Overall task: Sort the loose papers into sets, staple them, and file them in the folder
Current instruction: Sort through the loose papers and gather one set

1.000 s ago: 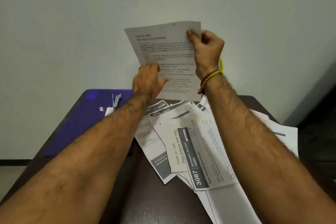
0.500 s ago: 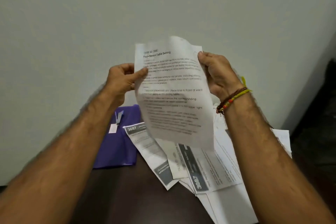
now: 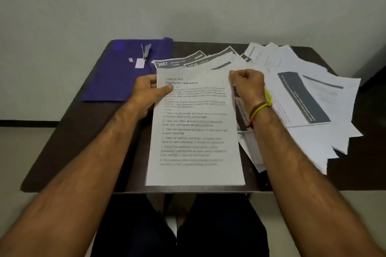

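Note:
A printed sheet headed "Four-Person Table Setting" lies low over the middle of the dark table, its bottom edge near the table's front edge. My left hand pinches its upper left corner, thumb on top. My right hand grips its upper right corner with curled fingers. A fanned heap of loose papers spreads across the table's right half and behind the sheet. A purple folder lies at the back left with a stapler on it.
Small white slips lie on the folder beside the stapler. The dark table stands against a pale wall. My legs show below the table's front edge.
The sheet, held up in front of the wall before, has come down flat over the table. Both hands came down with it, still holding its top corners.

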